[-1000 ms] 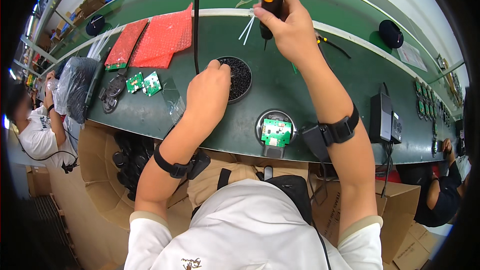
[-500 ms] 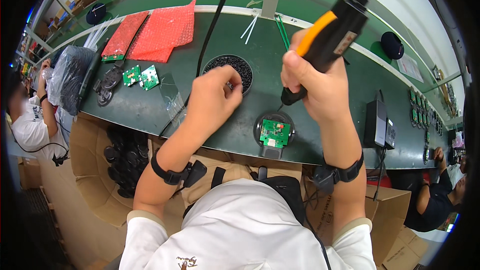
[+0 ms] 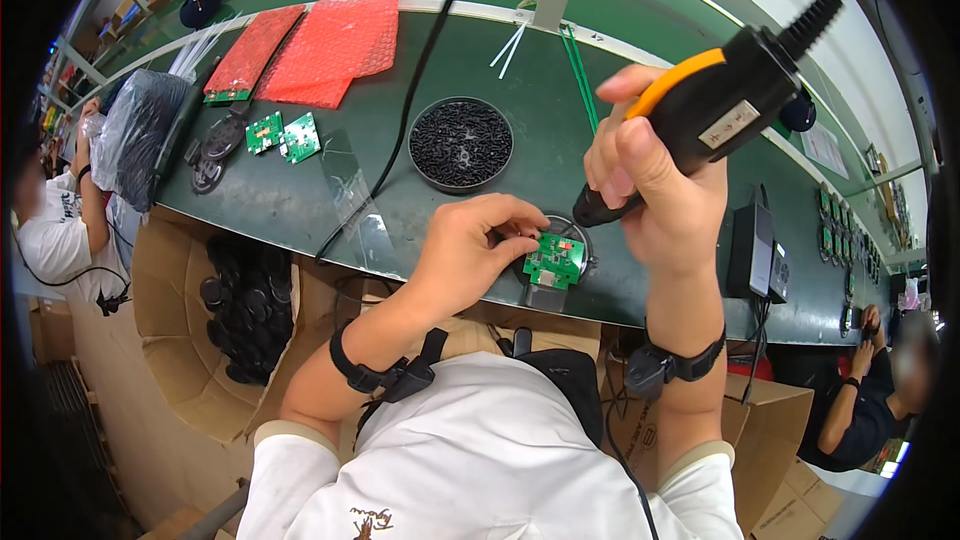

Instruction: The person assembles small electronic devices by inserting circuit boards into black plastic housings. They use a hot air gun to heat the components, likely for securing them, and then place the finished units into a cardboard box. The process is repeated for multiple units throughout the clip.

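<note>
My right hand (image 3: 668, 202) is wrapped round a black and orange electric screwdriver (image 3: 728, 100), its nose tilted down to the left above the bench. Just below the nose a green circuit board (image 3: 556, 260) sits in a round black housing (image 3: 546, 297) near the bench's front edge. The fingers of my left hand (image 3: 468, 248) are pinched together at the board's upper left corner. Whatever they hold is too small to make out. Beyond that hand stands a round dish (image 3: 418, 172) full of small black screws (image 3: 460, 143).
Loose green boards (image 3: 265, 133) and black housings (image 3: 213, 162) lie left, near red bubble wrap (image 3: 345, 50). A black cable (image 3: 408, 110) crosses the bench. A grey-black device (image 3: 752, 252) stands right. Below is a carton (image 3: 180, 340) of black parts. Co-workers sit at both ends.
My left hand has come from the screw dish down to the board's upper left corner. The screwdriver in my right hand has shifted slightly right.
</note>
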`<state>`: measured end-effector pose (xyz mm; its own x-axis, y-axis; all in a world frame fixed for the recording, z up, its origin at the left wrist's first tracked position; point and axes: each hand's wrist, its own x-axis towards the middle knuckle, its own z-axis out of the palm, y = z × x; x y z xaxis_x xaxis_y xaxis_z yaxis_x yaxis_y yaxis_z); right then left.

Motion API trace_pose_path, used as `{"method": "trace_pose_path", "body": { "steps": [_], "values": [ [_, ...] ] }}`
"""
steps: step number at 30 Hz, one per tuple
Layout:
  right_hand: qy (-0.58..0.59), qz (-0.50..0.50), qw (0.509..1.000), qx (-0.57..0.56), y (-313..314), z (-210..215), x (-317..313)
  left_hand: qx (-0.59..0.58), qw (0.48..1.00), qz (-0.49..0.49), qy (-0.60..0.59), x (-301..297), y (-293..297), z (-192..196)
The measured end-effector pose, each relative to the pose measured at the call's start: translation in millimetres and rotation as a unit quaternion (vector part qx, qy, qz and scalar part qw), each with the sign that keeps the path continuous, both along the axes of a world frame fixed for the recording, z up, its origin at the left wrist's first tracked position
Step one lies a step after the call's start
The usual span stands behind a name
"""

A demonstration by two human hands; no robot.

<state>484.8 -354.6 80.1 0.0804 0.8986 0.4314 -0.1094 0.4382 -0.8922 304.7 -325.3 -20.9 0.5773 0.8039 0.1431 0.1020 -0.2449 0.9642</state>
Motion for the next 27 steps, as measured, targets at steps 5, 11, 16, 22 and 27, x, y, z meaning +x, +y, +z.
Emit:
{"method": "trace_pose_path", "body": {
  "steps": [5, 11, 16, 22, 27],
  "values": [
    [0.038, -0.006, 0.999, 0.018, -0.3, -3.8, -20.9, 0.044, 0.999, 0.004, 0.020, -2.1, 0.5, -1.9],
    [0.037, 0.003, 0.998, 0.047, -0.9, -9.3, -23.9, 0.046, 0.999, 0.006, 0.012, -3.6, 0.6, -3.0],
    [0.030, -0.010, 0.998, 0.050, -2.3, -10.9, -25.6, 0.057, 0.998, 0.006, 0.008, -3.2, 0.3, -3.7],
    [0.018, -0.045, 0.997, 0.058, -2.8, -17.5, -26.8, 0.027, 0.999, 0.016, 0.036, -0.5, -3.8, 3.2],
    [-0.010, -0.093, 0.993, 0.065, -4.9, -19.6, -28.4, 0.113, 0.993, -0.009, 0.044, 1.4, -0.8, 3.3]
  ]
}}
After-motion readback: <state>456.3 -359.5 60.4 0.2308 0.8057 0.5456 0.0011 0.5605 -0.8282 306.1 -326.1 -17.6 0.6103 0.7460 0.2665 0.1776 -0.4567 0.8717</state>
